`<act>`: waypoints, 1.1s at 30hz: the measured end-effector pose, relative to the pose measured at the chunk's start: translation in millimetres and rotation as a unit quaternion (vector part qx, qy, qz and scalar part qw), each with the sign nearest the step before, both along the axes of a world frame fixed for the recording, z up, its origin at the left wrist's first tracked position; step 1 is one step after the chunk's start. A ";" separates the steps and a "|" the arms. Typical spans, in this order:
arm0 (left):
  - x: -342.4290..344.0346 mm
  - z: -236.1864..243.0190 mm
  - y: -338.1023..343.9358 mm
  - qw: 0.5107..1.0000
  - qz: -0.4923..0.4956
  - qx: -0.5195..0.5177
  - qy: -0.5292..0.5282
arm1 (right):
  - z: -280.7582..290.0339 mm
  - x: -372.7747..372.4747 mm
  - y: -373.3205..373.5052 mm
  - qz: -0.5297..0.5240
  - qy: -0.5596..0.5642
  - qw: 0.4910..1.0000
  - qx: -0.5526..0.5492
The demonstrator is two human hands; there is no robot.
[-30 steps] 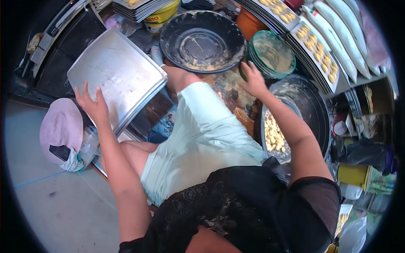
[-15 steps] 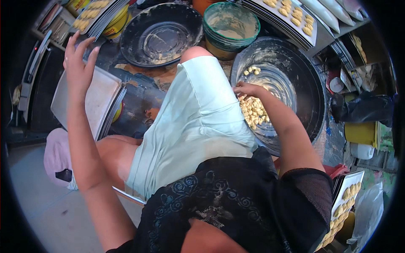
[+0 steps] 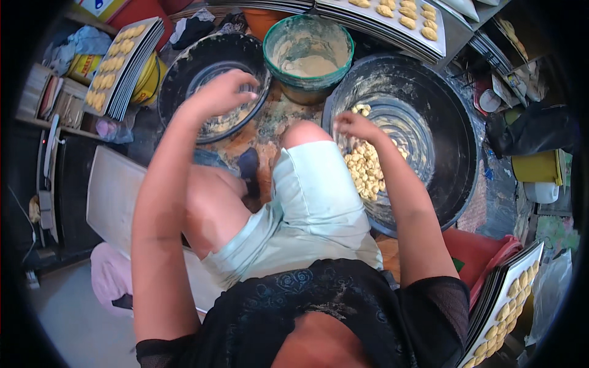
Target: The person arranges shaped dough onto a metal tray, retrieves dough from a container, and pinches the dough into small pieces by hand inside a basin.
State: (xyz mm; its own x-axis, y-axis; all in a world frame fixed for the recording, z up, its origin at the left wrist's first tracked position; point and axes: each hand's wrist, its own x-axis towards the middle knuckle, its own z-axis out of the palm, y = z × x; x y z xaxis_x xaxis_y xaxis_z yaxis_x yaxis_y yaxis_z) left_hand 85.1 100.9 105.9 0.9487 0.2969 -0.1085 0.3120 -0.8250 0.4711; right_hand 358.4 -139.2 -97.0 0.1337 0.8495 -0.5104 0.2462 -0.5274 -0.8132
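Note:
My left hand [image 3: 228,93] is held above a black basin [image 3: 270,83], its fingers apart and nothing in them. My right hand [image 3: 359,126] hovers over the near-left side of a larger black basin [image 3: 451,132], its fingers curled toward the left and smeared by motion. Whether it holds anything cannot be made out. Below it in that basin lies a heap of small pale-yellow dough pieces [image 3: 363,170]. A few more pieces [image 3: 362,110] sit just beyond the hand.
A green-rimmed bucket [image 3: 276,66] stands between the basins. Stacked trays bearing shaped dough are at the far left [image 3: 116,67], far right [image 3: 399,27] and near right [image 3: 500,306]. A bare metal tray [image 3: 113,190] lies beside my left leg. A red tub [image 3: 472,254] stands near my right elbow.
My left hand has swung rightward and down from above the bare tray to above the smaller basin. My right hand remains over the dough pieces. My left leg has moved inward and the view has shifted.

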 end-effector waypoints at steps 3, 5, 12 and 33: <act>68.4 -51.7 24.2 0.999 -0.016 -0.006 0.046 | 41.4 36.1 57.8 -0.122 0.032 0.981 0.146; 109.0 -107.0 39.8 0.999 0.034 0.032 0.003 | 57.8 57.0 113.0 -0.095 -0.115 0.968 0.202; 165.1 -184.0 19.8 0.996 -0.022 0.070 0.043 | -25.0 154.8 279.4 0.090 -0.365 0.927 -0.020; 152.7 -193.7 24.1 0.998 0.013 0.062 -0.014 | -136.5 73.6 317.1 0.180 -0.165 0.954 -0.170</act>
